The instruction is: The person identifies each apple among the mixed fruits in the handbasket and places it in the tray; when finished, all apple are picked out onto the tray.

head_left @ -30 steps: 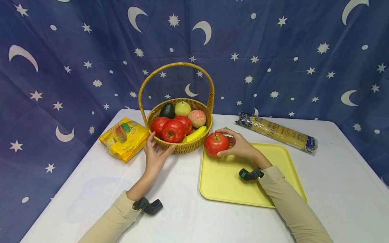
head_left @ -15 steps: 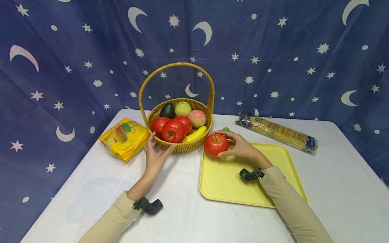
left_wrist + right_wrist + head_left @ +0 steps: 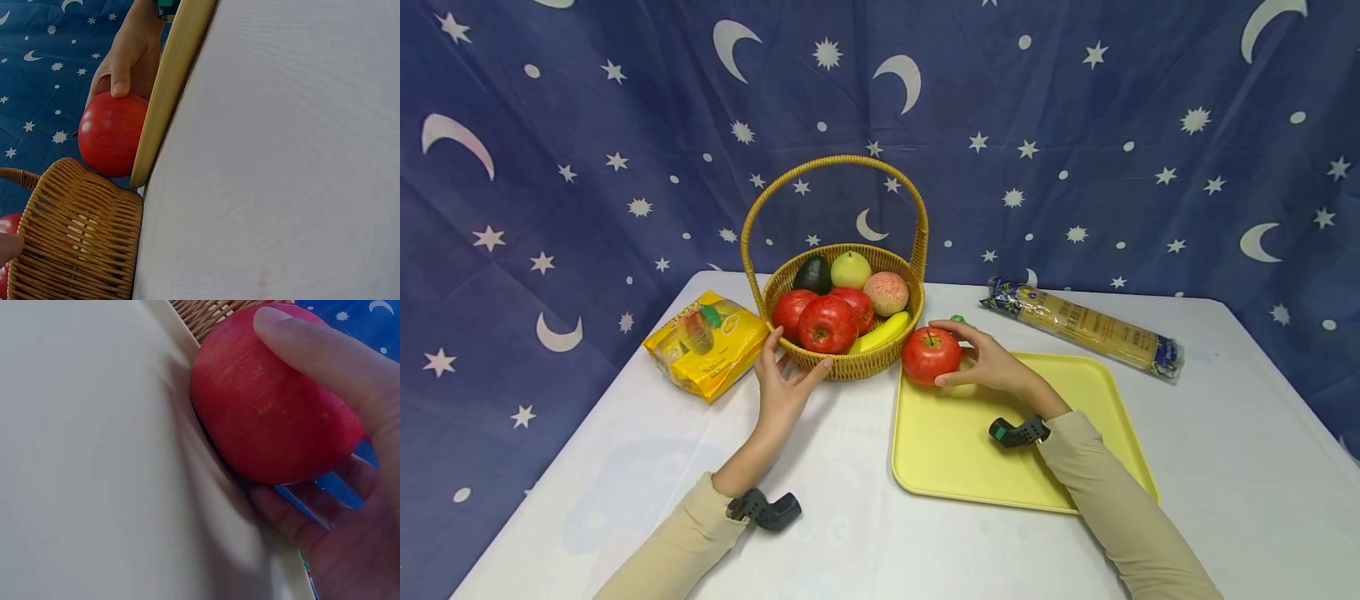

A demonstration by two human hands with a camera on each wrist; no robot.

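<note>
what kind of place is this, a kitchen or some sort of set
Most likely a staged tabletop set, not a kitchen: a star-and-moon cloth backdrop hangs behind a white table, with a fruit basket and a yellow tray laid out.

A red apple (image 3: 931, 355) sits on a pale yellow tray (image 3: 970, 450). The basket (image 3: 842, 354) is golden-tan wicker, holding red apples (image 3: 827, 323), a dark green avocado (image 3: 813, 272) and a yellow banana (image 3: 881, 332). The packet (image 3: 707, 343) is bright yellow. The backdrop (image 3: 1075, 125) is dark blue with white moons and stars; the table (image 3: 850, 533) is white.
</note>
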